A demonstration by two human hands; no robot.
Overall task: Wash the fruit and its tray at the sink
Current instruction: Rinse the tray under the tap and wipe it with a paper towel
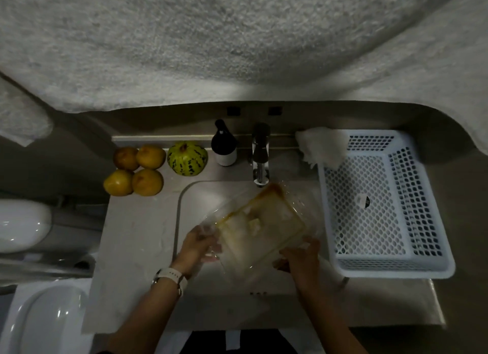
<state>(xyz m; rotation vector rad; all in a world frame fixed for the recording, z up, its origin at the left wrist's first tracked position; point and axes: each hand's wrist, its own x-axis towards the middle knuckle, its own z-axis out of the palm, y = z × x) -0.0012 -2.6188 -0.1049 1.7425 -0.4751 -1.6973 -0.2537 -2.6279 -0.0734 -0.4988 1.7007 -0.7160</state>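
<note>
The tray (260,221) was held tilted over the sink (190,195), below the tap (261,155), gripped by the left hand (196,244) and right hand (301,256). Tray rinsing was judged in hand. The fruit (137,170) remained on the tabletop (137,235); washing it would follow.

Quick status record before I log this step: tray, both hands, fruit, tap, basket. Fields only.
tray: clear plastic tray, tilted over the sink, yellowish residue inside
left hand: left hand grips the tray's left edge
right hand: right hand grips the tray's near right corner
fruit: four yellow fruits and a green striped fruit on the counter left of the sink
tap: tap behind the tray; water flow unclear
basket: white basket to the right, cloth on its far corner
</note>
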